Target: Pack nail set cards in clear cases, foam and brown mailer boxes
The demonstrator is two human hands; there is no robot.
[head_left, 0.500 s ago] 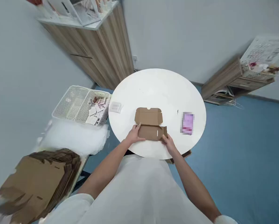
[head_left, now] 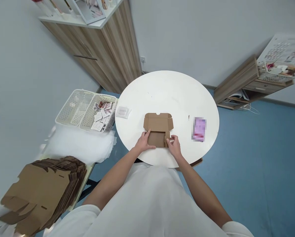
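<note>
A small brown cardboard box (head_left: 158, 123) lies near the front of the round white table (head_left: 172, 89), its notched lid laid open away from me. My left hand (head_left: 143, 142) grips the box's left end, thumb along the front edge and fingers at the back corner. At the right end, my right hand (head_left: 174, 146) has its thumb on the folded-in side flap and its fingers curled behind it. The inside of the box shows bare brown card between my hands.
A pixelated pink and purple item (head_left: 199, 129) lies on the table's right. At the left edge is a clear packet (head_left: 123, 112). White baskets (head_left: 74, 108), white wrapping sheets (head_left: 79, 144) and stacked flat cardboard (head_left: 42, 187) stand left. Cabinets stand behind.
The box's right side flap has been folded inward and stands over the end. My right hand has moved slightly left with it; my left hand keeps its place on the box.
</note>
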